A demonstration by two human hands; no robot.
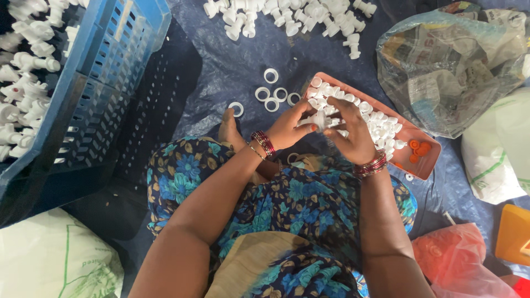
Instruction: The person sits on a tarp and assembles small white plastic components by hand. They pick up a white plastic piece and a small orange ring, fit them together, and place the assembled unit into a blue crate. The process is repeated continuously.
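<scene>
My left hand [289, 128] and my right hand [351, 133] meet over my lap, both gripping one small white plastic fitting [319, 120] between the fingertips. Just beyond the hands lies an orange tray [424, 161] filled with several small white plastic caps [361, 113] and a few orange caps [418, 149] at its right end. Several loose white rings [271, 90] lie on the blue tarp beyond my left hand. Red bangles sit on both wrists.
A blue slotted crate [102, 77] of white fittings stands at the left. A pile of white fittings [292, 19] lies at the top. A clear bag with newspaper [450, 66] is at the right, white sacks [497, 154] beside it, a pink bag [458, 259] below.
</scene>
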